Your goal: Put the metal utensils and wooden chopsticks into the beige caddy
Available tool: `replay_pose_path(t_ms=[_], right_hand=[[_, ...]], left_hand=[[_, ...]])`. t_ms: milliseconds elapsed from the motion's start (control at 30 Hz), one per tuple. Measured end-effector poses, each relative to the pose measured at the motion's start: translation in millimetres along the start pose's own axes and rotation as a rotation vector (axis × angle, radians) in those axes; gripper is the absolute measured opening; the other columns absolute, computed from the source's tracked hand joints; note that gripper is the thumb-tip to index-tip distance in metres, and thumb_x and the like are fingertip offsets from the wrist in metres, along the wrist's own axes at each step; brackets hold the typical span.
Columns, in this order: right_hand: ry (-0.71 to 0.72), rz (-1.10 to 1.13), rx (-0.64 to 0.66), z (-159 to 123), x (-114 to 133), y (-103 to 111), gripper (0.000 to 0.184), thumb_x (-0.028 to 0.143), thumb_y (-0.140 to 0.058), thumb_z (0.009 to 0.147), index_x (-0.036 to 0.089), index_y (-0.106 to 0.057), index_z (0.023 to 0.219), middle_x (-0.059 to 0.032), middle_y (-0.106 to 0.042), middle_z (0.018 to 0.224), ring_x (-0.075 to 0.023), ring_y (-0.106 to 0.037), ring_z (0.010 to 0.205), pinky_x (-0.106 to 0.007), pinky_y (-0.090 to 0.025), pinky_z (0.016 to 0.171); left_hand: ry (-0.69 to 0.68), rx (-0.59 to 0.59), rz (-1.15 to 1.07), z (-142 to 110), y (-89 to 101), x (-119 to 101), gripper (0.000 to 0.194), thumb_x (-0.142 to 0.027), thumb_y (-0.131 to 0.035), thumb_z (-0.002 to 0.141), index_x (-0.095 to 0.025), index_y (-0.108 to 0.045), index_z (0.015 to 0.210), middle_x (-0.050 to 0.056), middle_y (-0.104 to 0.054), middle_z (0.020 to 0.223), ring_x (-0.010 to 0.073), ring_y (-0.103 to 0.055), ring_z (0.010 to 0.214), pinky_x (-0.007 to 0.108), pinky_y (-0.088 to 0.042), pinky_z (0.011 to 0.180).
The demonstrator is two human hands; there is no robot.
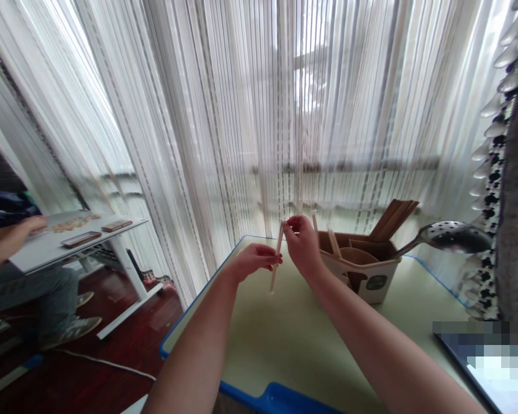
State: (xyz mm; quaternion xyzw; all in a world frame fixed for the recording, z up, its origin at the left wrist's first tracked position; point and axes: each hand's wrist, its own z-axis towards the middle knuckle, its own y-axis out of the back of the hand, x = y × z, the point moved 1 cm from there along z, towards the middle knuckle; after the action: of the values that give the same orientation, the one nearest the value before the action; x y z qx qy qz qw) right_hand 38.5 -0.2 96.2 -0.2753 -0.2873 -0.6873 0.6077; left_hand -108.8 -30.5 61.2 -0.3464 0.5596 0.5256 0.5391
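A thin, pale stick point(274, 280), like a chopstick, stands nearly upright above the table, tilted slightly. My left hand point(256, 257) pinches it around the middle. At its upper end the fingertips of my right hand point(301, 238) are closed on it. Just right of my right hand is a cardboard organizer box point(373, 276) with several compartments. Inside it are a slotted metal spoon point(453, 237), brown flat strips point(392, 220) and more pale sticks point(334, 244). Part of the box is hidden behind my right forearm.
The pale green table point(276, 345) has a blue rim point(242, 397). A dark-edged device point(466, 368), pixelated, lies at its right corner. At left, another person's hand point(30, 225) rests over a white table point(47, 244) with small pieces and trays. Sheer curtains point(224, 115) hang behind.
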Motion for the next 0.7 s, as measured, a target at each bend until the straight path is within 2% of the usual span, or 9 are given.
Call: replay_pose_path(t_ms=[100,200,400,467,600,700], right_hand=[[0.033,-0.028,-0.035,1.6,17.0,10.2,0.019,0.035,-0.049,0.081,0.019,-0.050,0.091,-0.0036,-0.060,0.080,-0.0145,-0.056,0.068,-0.028,-0.043,0.061],[0.077,-0.077,-0.018,3.5,31.6,19.9,0.026,0.035,-0.051,0.081,0.019,-0.049,0.101,-0.0041,-0.063,0.083,-0.0140,-0.057,0.066,-0.027,-0.043,0.058],[0.151,-0.216,0.101,16.4,47.6,39.9,0.019,0.030,-0.052,0.080,0.019,-0.060,0.095,-0.0036,-0.066,0.081,-0.0144,-0.059,0.068,-0.029,-0.045,0.062],[0.179,-0.215,0.099,22.5,50.4,48.3,0.018,0.028,-0.052,0.080,0.019,-0.062,0.093,-0.0036,-0.067,0.081,-0.0146,-0.060,0.070,-0.029,-0.047,0.063],[0.219,-0.160,0.143,32.9,54.1,64.6,0.016,0.025,-0.055,0.078,0.020,-0.064,0.090,-0.0026,-0.068,0.080,-0.0147,-0.062,0.073,-0.029,-0.048,0.066],[0.182,-0.084,0.179,36.5,56.9,73.8,0.016,0.027,-0.058,0.077,0.019,-0.065,0.088,-0.0028,-0.069,0.079,-0.0151,-0.064,0.076,-0.029,-0.050,0.069]], left_hand=[[-0.058,-0.026,-0.004,4.4,-6.3,-0.1,0.032,-0.036,-0.073,0.063,-0.011,-0.070,0.084,0.010,-0.069,0.085,0.0160,-0.061,0.077,0.027,-0.049,0.066],[-0.158,-0.091,0.025,8.4,-14.3,-0.1,0.031,-0.037,-0.072,0.064,-0.011,-0.070,0.082,0.008,-0.068,0.078,0.0134,-0.059,0.070,0.026,-0.048,0.062],[-0.259,-0.258,0.123,9.6,-32.8,-3.0,0.034,-0.040,-0.068,0.068,-0.011,-0.070,0.086,0.009,-0.069,0.080,0.0135,-0.059,0.065,0.026,-0.048,0.059],[-0.268,-0.257,0.185,8.1,-39.9,-5.3,0.034,-0.040,-0.066,0.070,-0.012,-0.070,0.088,0.009,-0.069,0.084,0.0153,-0.061,0.070,0.026,-0.049,0.062],[-0.285,-0.178,0.348,6.5,-55.8,-5.8,0.029,-0.038,-0.061,0.074,-0.014,-0.070,0.090,0.008,-0.070,0.084,0.0169,-0.063,0.075,0.026,-0.049,0.067],[-0.299,-0.235,0.402,6.1,-66.6,-4.0,0.028,-0.036,-0.060,0.076,-0.015,-0.069,0.092,0.007,-0.070,0.081,0.0162,-0.063,0.071,0.026,-0.048,0.065]])
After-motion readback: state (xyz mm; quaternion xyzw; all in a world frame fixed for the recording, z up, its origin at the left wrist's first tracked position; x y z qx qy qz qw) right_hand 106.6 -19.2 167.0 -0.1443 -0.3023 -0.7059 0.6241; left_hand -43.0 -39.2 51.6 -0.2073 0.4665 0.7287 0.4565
